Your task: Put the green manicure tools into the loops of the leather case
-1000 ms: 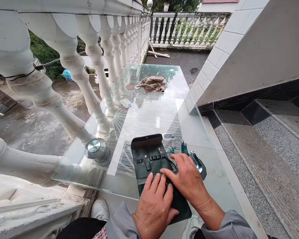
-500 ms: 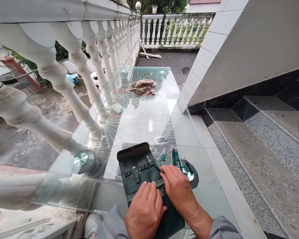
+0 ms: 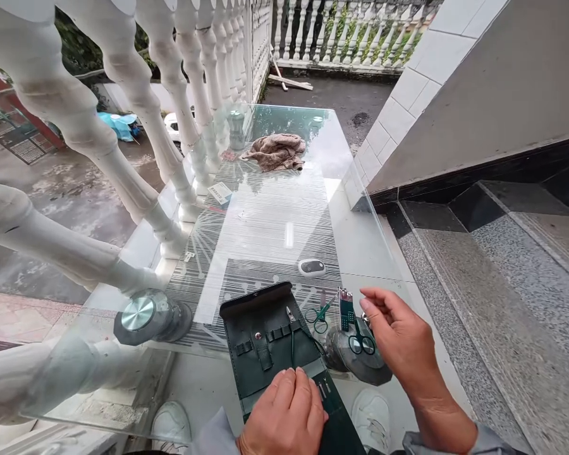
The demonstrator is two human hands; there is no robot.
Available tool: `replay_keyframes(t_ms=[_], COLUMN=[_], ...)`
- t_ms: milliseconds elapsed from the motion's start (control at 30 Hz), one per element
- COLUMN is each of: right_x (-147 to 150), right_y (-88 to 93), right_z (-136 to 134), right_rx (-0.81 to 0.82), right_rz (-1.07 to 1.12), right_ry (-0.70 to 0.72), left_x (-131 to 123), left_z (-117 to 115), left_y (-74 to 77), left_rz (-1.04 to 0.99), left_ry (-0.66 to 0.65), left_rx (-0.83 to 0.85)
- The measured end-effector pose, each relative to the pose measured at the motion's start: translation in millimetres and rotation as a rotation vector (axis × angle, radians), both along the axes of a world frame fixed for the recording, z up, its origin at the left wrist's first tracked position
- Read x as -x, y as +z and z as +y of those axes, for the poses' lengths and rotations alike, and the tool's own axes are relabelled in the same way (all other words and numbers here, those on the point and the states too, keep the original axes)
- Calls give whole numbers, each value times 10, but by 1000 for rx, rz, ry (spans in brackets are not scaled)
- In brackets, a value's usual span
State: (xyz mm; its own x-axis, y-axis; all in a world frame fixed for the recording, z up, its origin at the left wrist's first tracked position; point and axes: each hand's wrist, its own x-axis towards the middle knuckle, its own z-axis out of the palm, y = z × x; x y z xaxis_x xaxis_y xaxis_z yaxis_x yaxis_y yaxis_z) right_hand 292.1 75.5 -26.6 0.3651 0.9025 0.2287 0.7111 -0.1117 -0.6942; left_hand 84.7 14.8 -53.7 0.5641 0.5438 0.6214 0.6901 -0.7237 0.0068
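A dark green tool case lies open on the glass table near its front edge, with a thin tool tucked in its loops. My left hand lies flat on the case's lower half, fingers together. My right hand hovers to the right of the case, fingers loosely curled and apart, holding nothing. Just left of it lie small green scissors, a green-handled clipper set and another pair of scissors.
A small oval white gadget sits beyond the case. A brown cloth lies at the table's far end, a card at the left edge. White balusters line the left; a tiled step rises on the right.
My right hand has lifted off the case and moved right, above the loose tools. The left hand has slid toward me on the case. The view tilted down.
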Motion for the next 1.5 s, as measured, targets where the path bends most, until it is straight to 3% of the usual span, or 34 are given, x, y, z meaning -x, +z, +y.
replay_keyframes(t_ms=[267, 500, 633, 800, 933, 1300, 1500], right_x=[137, 212, 159, 30, 28, 34, 172], right_y=[-159, -202, -103, 42, 43, -13, -103], right_z=[51, 12, 25, 55, 85, 127, 120], right_rx=[-60, -8, 16, 55, 71, 78, 14], right_rz=[-437, -548, -286, 238, 346, 109, -368], right_ry=[208, 163, 167, -84, -103, -6, 160], left_x=[-38, -9, 25, 31, 24, 29, 54], left_z=[-12, -60, -36, -8, 8, 11, -48], left_y=[-1, 28, 45, 21, 16, 66, -18], left_rz=[36, 71, 70, 36, 46, 53, 151], left_ry=[25, 25, -12, -33, -46, -37, -58], left_rx=[5, 64, 65, 51, 53, 76, 145])
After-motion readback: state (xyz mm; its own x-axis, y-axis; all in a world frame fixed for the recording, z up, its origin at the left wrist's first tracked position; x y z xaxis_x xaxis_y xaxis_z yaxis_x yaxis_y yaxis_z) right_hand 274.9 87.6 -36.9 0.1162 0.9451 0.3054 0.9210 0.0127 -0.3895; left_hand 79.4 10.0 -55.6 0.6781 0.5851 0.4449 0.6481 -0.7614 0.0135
